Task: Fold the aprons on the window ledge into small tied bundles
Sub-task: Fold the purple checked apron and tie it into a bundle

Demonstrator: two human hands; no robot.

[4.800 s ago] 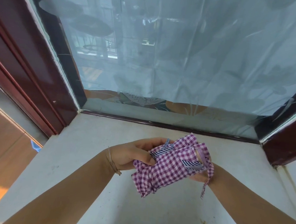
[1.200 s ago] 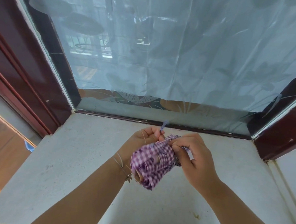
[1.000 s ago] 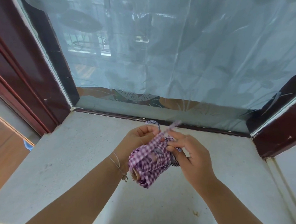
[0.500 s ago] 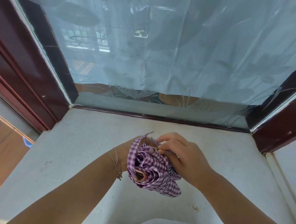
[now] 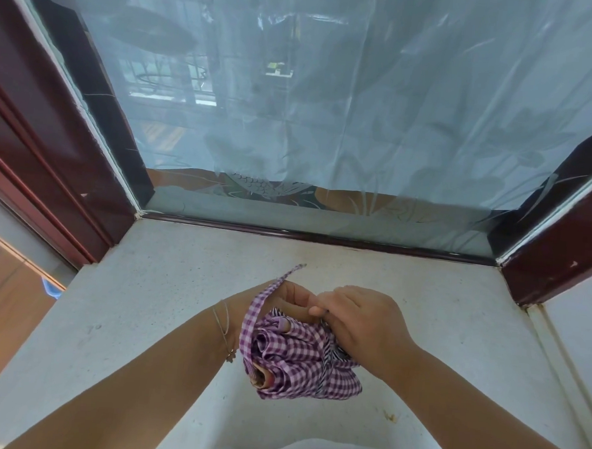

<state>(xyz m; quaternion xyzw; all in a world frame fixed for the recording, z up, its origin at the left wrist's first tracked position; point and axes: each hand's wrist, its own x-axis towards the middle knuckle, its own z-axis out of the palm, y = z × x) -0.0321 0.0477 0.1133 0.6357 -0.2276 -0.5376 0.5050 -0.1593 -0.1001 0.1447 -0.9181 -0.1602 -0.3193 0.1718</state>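
A purple-and-white checked apron is bunched into a small roll above the pale stone window ledge. My left hand holds the roll from the left, mostly hidden behind the cloth, and a checked strap runs over its wrist with the loose end pointing up and back. My right hand grips the roll's top right side, fingers curled and pinching at the dark striped tie by the fingertips.
Glass covered with wrinkled plastic film closes the back of the ledge, above a dark red sill rail. Dark red frame posts stand at left and right. A small brown crumb lies on the ledge at front right.
The flat folded apron has become a tight roll. In the last second both hands drew closer to me with it, and the strap swung from between the hands over to my left wrist.
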